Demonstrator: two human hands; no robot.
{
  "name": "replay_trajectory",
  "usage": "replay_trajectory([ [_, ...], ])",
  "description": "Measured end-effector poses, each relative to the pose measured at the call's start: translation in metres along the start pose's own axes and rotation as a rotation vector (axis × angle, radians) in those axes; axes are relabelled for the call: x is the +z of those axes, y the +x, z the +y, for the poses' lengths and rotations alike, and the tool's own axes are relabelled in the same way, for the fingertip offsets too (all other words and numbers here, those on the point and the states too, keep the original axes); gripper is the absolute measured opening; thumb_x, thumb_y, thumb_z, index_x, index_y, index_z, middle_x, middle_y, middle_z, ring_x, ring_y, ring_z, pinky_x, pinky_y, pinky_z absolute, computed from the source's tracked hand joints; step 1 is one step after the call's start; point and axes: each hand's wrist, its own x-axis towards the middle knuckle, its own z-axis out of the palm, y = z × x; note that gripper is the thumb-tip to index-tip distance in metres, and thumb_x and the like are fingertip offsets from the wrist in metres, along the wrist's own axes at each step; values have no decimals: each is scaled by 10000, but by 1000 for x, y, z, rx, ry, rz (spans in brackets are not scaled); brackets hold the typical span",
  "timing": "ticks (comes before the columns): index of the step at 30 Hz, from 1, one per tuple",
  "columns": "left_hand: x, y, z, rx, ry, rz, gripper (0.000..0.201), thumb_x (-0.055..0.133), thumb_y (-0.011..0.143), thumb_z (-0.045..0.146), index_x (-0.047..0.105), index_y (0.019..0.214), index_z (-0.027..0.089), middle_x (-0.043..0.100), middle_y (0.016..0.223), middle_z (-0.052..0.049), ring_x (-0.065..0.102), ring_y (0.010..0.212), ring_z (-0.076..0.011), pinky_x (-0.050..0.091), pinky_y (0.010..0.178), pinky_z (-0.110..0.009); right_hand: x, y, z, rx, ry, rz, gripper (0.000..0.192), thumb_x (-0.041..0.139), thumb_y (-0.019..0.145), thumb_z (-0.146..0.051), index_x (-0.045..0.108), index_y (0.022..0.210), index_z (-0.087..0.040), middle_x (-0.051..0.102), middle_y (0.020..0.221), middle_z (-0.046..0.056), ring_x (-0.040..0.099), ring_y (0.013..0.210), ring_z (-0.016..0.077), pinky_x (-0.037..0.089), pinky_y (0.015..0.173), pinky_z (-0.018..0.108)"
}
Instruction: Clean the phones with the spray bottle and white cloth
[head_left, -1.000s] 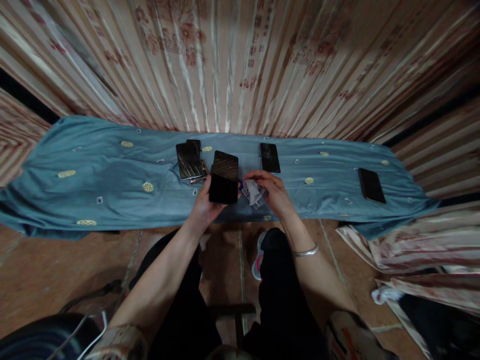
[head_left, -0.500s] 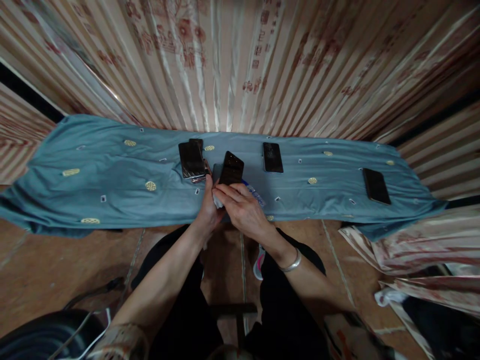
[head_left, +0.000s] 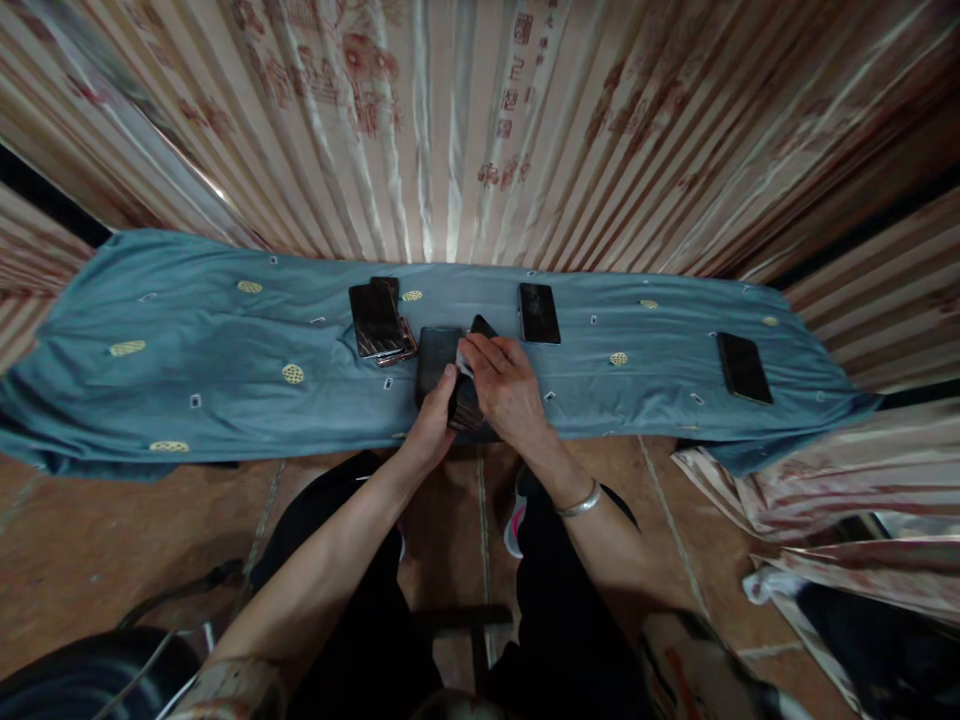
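Black phone (head_left: pixel 466 412): located between my hands, over the blue cloth's (head_left: pixel 337 400) near edge. My left hand (head_left: pixel 431 418) holds its left side; my right hand (head_left: pixel 505 385) pinches a white wad (head_left: pixel 464 363) at its face. Probably light, stiff, slick, fragile; hold by the side edges.

Blk phone (head_left: pixel 466 414), glossy, held at an angle approx. ctr of frame, a bit low; mid part hidden, only top corner & lower end showing, w/ faint stripy reflections on the latter. Whitish cloth (head_left: pixel 463 362), bunched, held over phone's mid-left side; just a small bit visible, exact contact hidden.
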Motion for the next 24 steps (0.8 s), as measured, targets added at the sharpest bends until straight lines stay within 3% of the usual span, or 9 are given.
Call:
replay_trajectory([
  [5, -4, -1, -7, -10, 58, -60, 370, 575, 967, 383, 698, 1243, 171, 784, 947, -53, 744, 995, -252, 588, 949, -405, 2, 5, 13, 34, 21, 62, 451, 372, 1018, -136, 638, 1382, -134, 655, 1390, 155, 589, 1235, 293, 461, 1116, 500],
  [12, -6, -3, -9, -19, 101, -49, 333, 693, 898, 351, 727, 1168, 159, 703, 715, 2, 667, 615, -164, 601, 704, -329, 7, 10, 28, 97, 24, 132, 451, 374, 1013, -150, 636, 1380, -145, 670, 1358, 149, 594, 1228, 290, 472, 1107, 504],
  [16, -3, -7, -6, -17, 87, -60, 339, 732, 869, 361, 733, 1142, 161, 734, 779, -11, 678, 622, -160, 583, 642, -297, 12, 11, 35, 137, 54, 163, 450, 348, 1027, -177, 635, 1370, -119, 669, 1349, 174, 596, 1216, 292, 473, 1098, 504],
  [20, 0, -8, -4, -7, 73, -69, 383, 740, 858, 371, 725, 1175, 156, 781, 947, -51, 737, 779, -180, 593, 678, -273, 15, 9, 38, 137, 17, 187, 444, 349, 1033, -189, 640, 1356, -97, 676, 1322, 185, 609, 1200, 282, 472, 1093, 472],
  [24, -3, -7, -1, 14, 99, -108, 522, 737, 848, 452, 689, 1270, 149, 793, 961, -74, 752, 830, -215, 588, 639, -272, 19, 5, 44, 151, -27, 187, 434, 350, 1033, -190, 656, 1323, -86, 700, 1272, 181, 627, 1159, 274, 484, 1067, 458],
])
